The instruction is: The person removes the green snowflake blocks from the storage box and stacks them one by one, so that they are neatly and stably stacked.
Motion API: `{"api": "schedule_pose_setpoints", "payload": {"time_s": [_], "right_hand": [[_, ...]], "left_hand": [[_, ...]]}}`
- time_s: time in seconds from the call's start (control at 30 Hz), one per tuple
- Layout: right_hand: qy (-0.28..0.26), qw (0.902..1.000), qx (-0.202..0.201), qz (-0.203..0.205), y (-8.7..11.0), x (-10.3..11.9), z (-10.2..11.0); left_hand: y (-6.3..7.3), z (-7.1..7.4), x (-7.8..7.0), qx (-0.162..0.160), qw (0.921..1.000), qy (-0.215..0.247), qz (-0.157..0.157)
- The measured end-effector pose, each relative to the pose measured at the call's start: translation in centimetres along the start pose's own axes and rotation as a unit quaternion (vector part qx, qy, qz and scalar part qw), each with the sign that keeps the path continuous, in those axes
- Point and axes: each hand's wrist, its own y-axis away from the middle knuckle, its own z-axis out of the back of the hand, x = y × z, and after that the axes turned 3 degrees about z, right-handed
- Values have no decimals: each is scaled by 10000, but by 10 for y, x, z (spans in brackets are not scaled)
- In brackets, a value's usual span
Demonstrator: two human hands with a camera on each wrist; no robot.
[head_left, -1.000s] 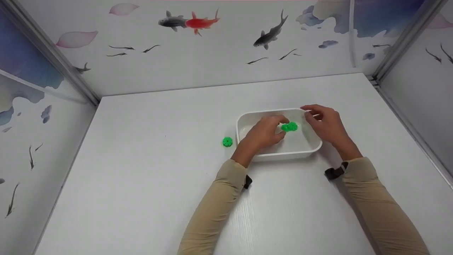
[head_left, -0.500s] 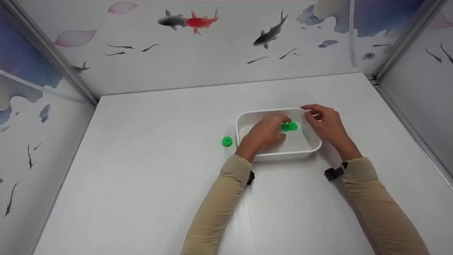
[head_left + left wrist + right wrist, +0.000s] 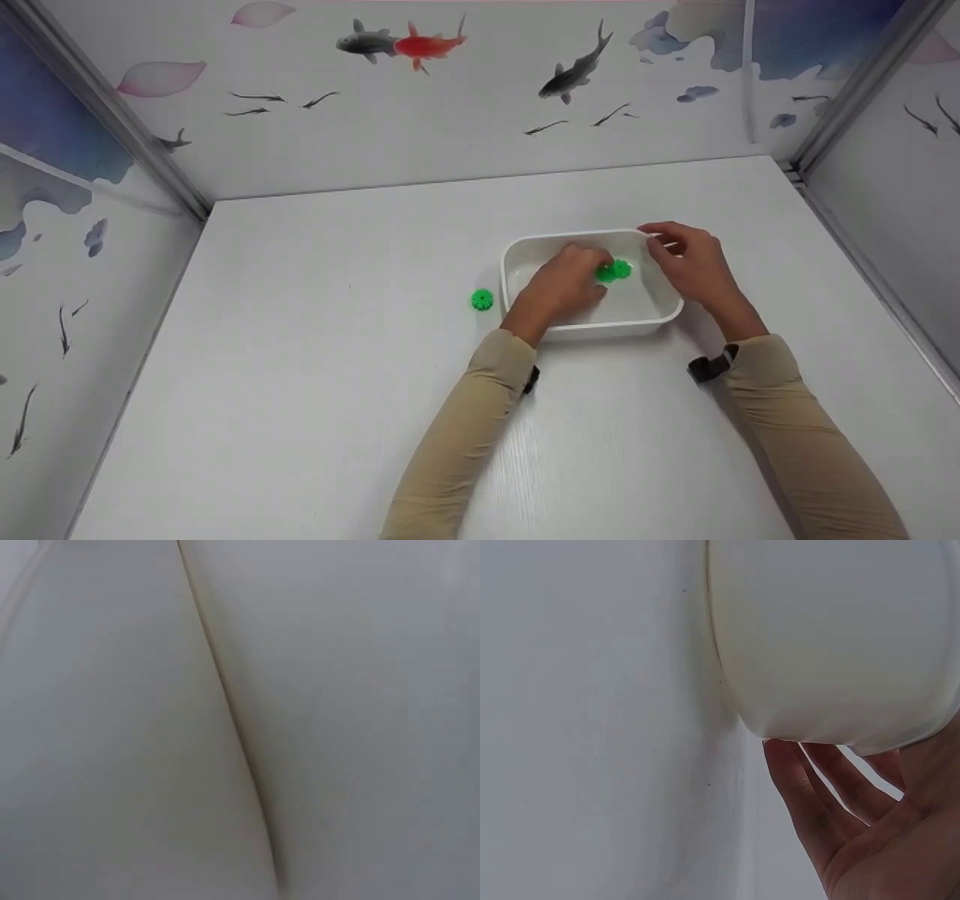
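Note:
My left hand (image 3: pixel 562 285) reaches down inside a white rectangular tub (image 3: pixel 600 327), palm side hidden. Its bent index finger is right at two small green notched discs (image 3: pixel 621 269) lying close together in the tub, and its thumb stays a little apart from them. My right hand (image 3: pixel 694 262) holds the tub's far right corner, thumb at the rim and fingers outside. The right wrist view shows the right hand's fingers (image 3: pixel 802 795) against the tub's outer wall (image 3: pixel 825 675). Another green disc (image 3: pixel 482 300) lies on the table just left of the tub.
The white table (image 3: pixel 300 360) surrounds the tub. Behind it and at both sides stand white panels (image 3: pixel 465 142) printed with fish and petals, framed by metal posts (image 3: pixel 855 97). Only pale tub and table surfaces fill the left wrist view.
My left forearm has shifted slightly right, and the index finger has bent down onto the left disc in the tub. The right hand and the tub have stayed in place.

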Motion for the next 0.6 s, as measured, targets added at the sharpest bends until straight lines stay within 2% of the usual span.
{"api": "schedule_pose_setpoints", "payload": {"time_s": [0.17,0.4,0.6], "right_hand": [[-45,10000,36,-59,1,1,1],[-24,9999,65,-89,1,2,1],[-13,10000,50,-77,1,2,1]], "left_hand": [[-2,-1,-1,-73,9997,-219,88],[-2,-2,0,10,9987,-504,44],[-1,-1,-1,100,9996,-205,162]]}}
